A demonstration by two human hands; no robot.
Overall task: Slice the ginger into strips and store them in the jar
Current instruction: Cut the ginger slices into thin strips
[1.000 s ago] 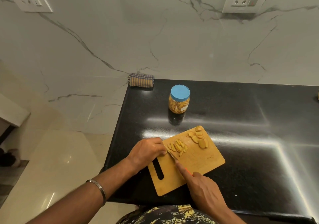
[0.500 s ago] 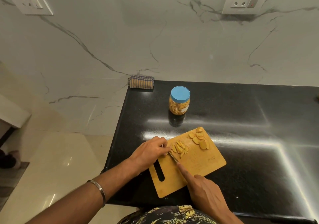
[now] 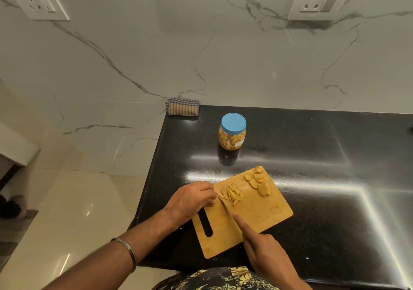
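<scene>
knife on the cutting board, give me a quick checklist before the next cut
1. Right hand grips the knife, index finger along its spine: ok.
2. Left hand fingertips clear of the blade: cannot tell, they sit very close to it.
3. Cutting board fully on the counter: ok.
4. Cut ginger strips lie right of the blade: ok.
5. Ginger slices waiting at the board's far corner: ok.
6. Jar open for storing: not ok, blue lid is on.
</scene>
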